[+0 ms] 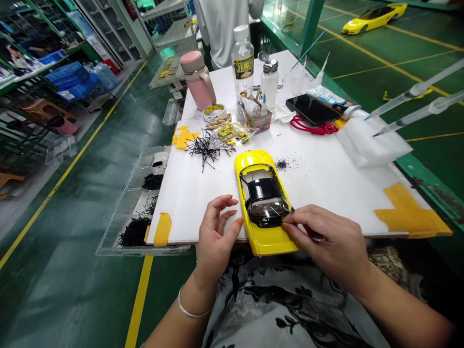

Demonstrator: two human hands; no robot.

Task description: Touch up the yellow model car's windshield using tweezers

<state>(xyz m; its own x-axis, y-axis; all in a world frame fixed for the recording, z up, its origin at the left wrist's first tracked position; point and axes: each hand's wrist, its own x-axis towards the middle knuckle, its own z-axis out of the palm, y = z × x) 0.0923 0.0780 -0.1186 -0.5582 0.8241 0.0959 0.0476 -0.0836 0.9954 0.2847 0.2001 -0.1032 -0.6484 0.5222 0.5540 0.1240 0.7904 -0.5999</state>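
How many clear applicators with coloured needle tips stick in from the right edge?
2: a blue-tipped applicator and, below it in view, a purple-tipped applicator, both pointing toward the white block. Others may be out of frame.

Glossy yellow model car body, upright, black roof, clear windshield at right hand, one flank just beside left hand

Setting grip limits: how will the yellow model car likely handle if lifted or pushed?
The yellow model car is probably stiff, showing no sag. Its glossy yellow paint suggests slippery sides. No wheels show, so pushed, it would probably slide, not roll.
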